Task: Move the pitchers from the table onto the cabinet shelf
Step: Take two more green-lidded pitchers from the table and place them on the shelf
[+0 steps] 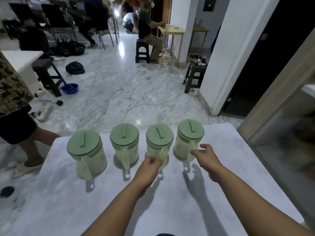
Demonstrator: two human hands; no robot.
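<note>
Several pale green pitchers with green lids stand in a row along the far edge of the white table (221, 193), handles facing me. From the left: the first pitcher (87, 150), the second pitcher (125, 142), the third pitcher (159, 142) and the fourth pitcher (187, 138). My left hand (150, 166) is curled against the third pitcher's handle. My right hand (204, 155) touches the fourth pitcher's handle, thumb and fingers apart. All the pitchers rest on the table.
The cabinet (281, 126) with a pale frame stands just right of the table. A person's legs (25, 142) are at the table's left corner. Beyond lie marble floor, a blue basin (69, 88), stools and seated people.
</note>
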